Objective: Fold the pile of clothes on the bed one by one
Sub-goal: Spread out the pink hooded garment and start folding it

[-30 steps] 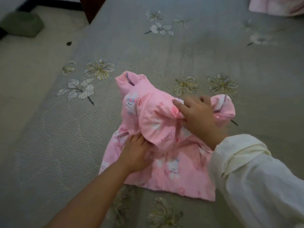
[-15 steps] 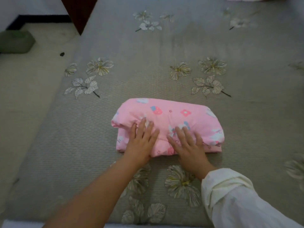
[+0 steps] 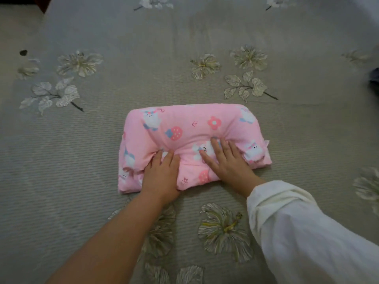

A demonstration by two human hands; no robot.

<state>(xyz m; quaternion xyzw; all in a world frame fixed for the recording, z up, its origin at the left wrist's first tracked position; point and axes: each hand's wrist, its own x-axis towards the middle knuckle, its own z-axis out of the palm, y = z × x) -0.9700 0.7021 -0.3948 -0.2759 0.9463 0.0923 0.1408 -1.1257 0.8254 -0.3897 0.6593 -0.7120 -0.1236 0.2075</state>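
Note:
A pink garment (image 3: 184, 128) printed with bunnies, strawberries and flowers lies folded into a thick rectangle in the middle of the grey flowered bed cover (image 3: 143, 48). My left hand (image 3: 162, 175) lies flat on its near left part, fingers straight and pressing into the cloth. My right hand (image 3: 227, 162) presses down on the near right part, fingers spread and straight. The cloth dents and wrinkles around both sets of fingertips. A rolled white sleeve covers my right forearm.
A dark piece of cloth (image 3: 374, 78) shows at the right edge of the view. A small dark speck (image 3: 23, 52) lies on the cover at the far left. The bed cover stretches wide on all sides of the garment.
A second ago the garment was loose and half open with my hands gathering it. It is now a folded bundle, and both hands press flat on it, pushed slightly deeper than half a second ago.

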